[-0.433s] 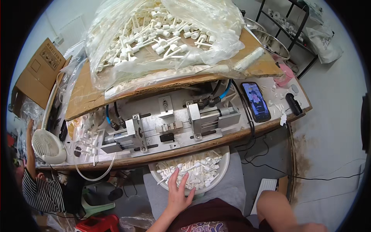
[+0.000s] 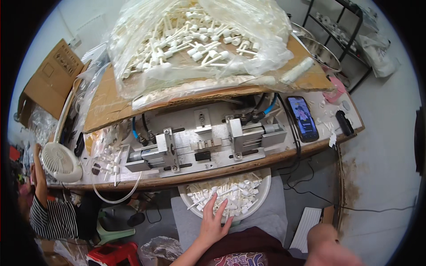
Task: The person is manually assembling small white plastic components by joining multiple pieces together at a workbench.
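Note:
My left hand (image 2: 214, 225) reaches over the near rim of a round white basin (image 2: 268, 188). Its fingers are spread, with the tips at or just above a heap of small white plastic parts (image 2: 242, 193), rods with wider capped ends. Nothing shows in its grasp. At the lower right, my right hand (image 2: 333, 256) is blurred near the picture's bottom edge, away from the basin, and its fingers cannot be made out. The basin rests on a grey cloth (image 2: 276, 213) over my lap. Beyond it, a metal clamping fixture (image 2: 203, 146) with two cylinder units stands on the bench.
Above the fixture, a cardboard sheet (image 2: 100, 108) carries a plastic bag (image 2: 266, 53) of white parts. A phone (image 2: 303, 119) and a black object (image 2: 344, 123) lie right. A white fan (image 2: 61, 162) stands left, near another person (image 2: 53, 217) in stripes. Cables (image 2: 294, 133) hang over the edge.
The whole view has shifted, so the bench and basin appear slightly farther right and the fixture lower. My left hand stays over the basin; my right arm has changed pose at the lower right.

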The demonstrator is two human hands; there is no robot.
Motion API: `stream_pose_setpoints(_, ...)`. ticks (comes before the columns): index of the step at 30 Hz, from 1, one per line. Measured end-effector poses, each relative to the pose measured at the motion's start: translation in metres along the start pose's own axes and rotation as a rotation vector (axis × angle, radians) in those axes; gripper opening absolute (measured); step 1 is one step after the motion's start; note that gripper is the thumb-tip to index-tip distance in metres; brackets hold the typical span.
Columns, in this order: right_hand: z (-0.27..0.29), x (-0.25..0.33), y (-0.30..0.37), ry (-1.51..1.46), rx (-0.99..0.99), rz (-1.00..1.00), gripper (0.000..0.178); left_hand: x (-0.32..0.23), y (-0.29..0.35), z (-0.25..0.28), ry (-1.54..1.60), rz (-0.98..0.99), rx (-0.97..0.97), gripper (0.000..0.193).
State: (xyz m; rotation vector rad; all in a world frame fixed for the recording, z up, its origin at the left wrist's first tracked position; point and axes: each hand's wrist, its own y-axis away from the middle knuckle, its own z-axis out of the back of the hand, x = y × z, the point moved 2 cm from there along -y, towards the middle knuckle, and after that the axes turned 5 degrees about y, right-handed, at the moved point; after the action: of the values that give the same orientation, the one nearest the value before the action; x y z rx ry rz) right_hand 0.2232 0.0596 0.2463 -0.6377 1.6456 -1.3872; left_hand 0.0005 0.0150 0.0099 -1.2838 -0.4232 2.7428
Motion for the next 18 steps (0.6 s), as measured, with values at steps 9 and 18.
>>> stream_pose_setpoints(9,-0.075,-0.033,-0.009,-1.461,0.001,-1.359,0.024,-0.042,-0.045,0.042,0.076,-0.233,-0.26,0.068)
stream_pose_setpoints(18,-0.048,-0.038,-0.016,-1.791,0.176,-1.138,0.015,-0.047,-0.035,0.037,0.068,-0.286,-0.198,0.07)
